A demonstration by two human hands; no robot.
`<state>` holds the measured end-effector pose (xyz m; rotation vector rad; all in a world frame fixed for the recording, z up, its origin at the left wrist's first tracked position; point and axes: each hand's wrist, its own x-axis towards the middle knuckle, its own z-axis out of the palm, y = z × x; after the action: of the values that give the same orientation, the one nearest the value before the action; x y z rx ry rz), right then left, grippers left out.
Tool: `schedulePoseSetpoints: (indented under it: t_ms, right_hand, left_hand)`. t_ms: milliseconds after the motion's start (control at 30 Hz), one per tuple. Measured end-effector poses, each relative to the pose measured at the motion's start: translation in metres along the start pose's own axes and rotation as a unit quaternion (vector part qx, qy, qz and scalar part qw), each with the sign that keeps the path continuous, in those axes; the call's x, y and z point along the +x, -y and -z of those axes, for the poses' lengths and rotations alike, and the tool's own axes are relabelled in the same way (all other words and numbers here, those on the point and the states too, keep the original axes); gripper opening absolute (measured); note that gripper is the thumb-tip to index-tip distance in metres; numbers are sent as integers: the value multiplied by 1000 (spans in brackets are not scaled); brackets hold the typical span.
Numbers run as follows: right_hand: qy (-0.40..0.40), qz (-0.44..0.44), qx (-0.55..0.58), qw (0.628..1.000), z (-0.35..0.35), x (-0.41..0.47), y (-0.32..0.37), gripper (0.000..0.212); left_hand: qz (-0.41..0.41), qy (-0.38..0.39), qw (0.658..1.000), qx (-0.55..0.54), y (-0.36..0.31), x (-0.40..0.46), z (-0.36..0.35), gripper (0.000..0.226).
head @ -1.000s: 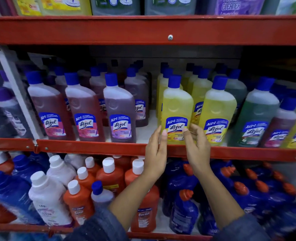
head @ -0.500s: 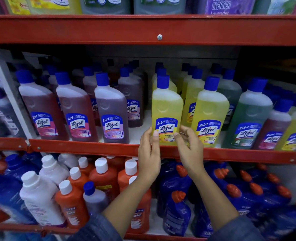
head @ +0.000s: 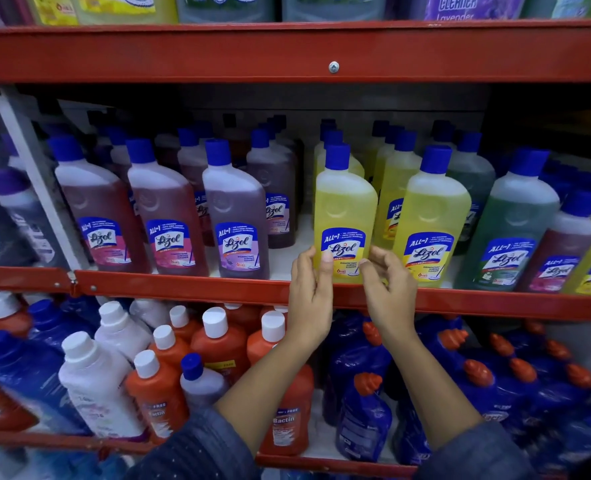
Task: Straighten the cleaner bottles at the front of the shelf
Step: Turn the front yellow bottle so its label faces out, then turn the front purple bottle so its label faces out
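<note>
Both hands have closed in since a second ago. Left hand [head: 309, 289] and right hand [head: 387, 292] lightly cup the yellow bottle [head: 344, 216] at its label, fingers loosely curled, on the red shelf [head: 183, 289].

The shelf [head: 183, 289] has a red front rail. On it, the front bottles have blue caps: the yellow bottle [head: 344, 216] at the rail's middle, a second yellow bottle [head: 431, 220], a green bottle [head: 512, 230], a purple bottle [head: 235, 216] and two reddish-pink bottles [head: 169, 216]. Their labels are blue with white lettering. Below stand orange bottles [head: 218, 341] with white caps, and dark blue bottles [head: 363, 414] with orange caps.
</note>
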<state>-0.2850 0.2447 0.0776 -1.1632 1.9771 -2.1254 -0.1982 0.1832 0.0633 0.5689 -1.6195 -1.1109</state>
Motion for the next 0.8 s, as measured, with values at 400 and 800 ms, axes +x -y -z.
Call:
schedulePoseSetpoints:
  t_ms: [400,800]
  right_hand:
    - [-113,132,-31,984,-80,-38,41,29]
    - [106,-66,68,990,-144,-32,41,52]
  left_hand:
    - [-39,-144,989,-18,3,18,80,37]
    - [72,13,997,-8,-3,38,134,81]
